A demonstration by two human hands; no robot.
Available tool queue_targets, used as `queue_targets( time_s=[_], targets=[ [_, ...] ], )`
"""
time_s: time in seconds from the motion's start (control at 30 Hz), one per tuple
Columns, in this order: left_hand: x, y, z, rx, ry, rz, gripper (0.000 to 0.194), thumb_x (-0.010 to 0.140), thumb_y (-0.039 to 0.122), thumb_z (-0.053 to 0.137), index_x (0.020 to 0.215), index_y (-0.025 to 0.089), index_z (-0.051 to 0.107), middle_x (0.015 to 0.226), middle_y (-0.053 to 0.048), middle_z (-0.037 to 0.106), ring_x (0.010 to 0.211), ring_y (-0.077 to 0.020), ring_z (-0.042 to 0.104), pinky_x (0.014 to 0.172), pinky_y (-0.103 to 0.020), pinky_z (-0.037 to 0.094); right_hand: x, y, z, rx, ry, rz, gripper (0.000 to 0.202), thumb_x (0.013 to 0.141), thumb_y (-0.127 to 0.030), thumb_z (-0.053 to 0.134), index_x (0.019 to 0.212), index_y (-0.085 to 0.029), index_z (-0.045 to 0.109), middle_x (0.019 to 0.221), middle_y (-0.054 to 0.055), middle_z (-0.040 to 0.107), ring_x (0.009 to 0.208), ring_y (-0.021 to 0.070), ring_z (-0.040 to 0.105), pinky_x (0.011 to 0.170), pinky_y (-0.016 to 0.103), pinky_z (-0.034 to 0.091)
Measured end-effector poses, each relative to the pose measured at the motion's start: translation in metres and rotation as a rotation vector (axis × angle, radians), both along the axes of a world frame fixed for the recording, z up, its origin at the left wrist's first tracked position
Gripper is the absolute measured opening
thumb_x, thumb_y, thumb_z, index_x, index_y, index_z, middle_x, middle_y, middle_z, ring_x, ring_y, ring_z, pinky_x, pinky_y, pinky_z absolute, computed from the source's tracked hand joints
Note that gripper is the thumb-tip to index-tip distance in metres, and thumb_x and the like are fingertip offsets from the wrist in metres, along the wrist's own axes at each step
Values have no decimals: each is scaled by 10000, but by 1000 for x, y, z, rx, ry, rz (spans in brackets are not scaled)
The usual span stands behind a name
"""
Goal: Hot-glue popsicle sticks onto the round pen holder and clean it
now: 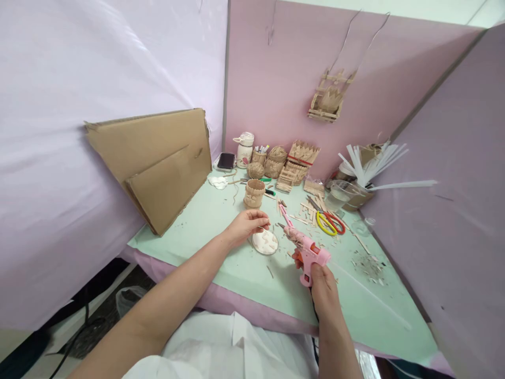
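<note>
In my right hand [321,281] is a pink hot glue gun [305,247], its nozzle pointing left toward my other hand. A long clear glue stick [366,292] trails from its back end. My left hand [248,226] is closed in a pinch above a small round white dish [265,243]; what its fingertips hold is too small to make out. Small wooden pieces lie on the dish. Just behind the left hand stands a small round wooden cup [254,193].
Scissors [329,223] and wooden scraps lie right of centre. Cardboard sheets [158,163] lean at the left. Along the back stand a white bottle [244,150], a twine ball [255,170] and stick-built models [302,158]. Glue sticks [369,168] fill a container at the right. A wooden swing [329,100] hangs above.
</note>
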State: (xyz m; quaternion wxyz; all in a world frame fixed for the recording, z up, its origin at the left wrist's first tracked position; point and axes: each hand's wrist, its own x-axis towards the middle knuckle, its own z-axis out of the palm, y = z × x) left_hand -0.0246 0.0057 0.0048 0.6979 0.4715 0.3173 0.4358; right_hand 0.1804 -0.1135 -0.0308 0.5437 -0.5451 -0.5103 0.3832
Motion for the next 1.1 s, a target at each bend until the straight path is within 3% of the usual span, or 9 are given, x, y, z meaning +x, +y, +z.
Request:
queue_targets(
  time_s=[0.27,0.87,1.1],
  targets=[
    [2,-1,-1,70,125,-71,297,616,353,767,763,118,661,762,-53,657,744,-126,581,725,-277,429,1,3,-16,64,15,-3,522,848,-562,430,970,-130,695,981,133,700,785,217,618,603,296,476],
    [3,1,-5,131,153,-31,314,595,372,768,755,122,666,734,-48,660,707,-124,569,708,-273,428,-2,2,-11,41,-64,0,557,872,-565,369,939,-122,699,946,114,697,656,178,572,498,268,403],
    [3,0,-4,134,153,-34,313,594,365,772,749,115,663,717,-49,661,676,-120,561,692,-277,423,-3,0,-7,19,-88,-5,562,866,-580,361,918,-141,708,741,72,676,601,171,552,488,263,383]
  ],
)
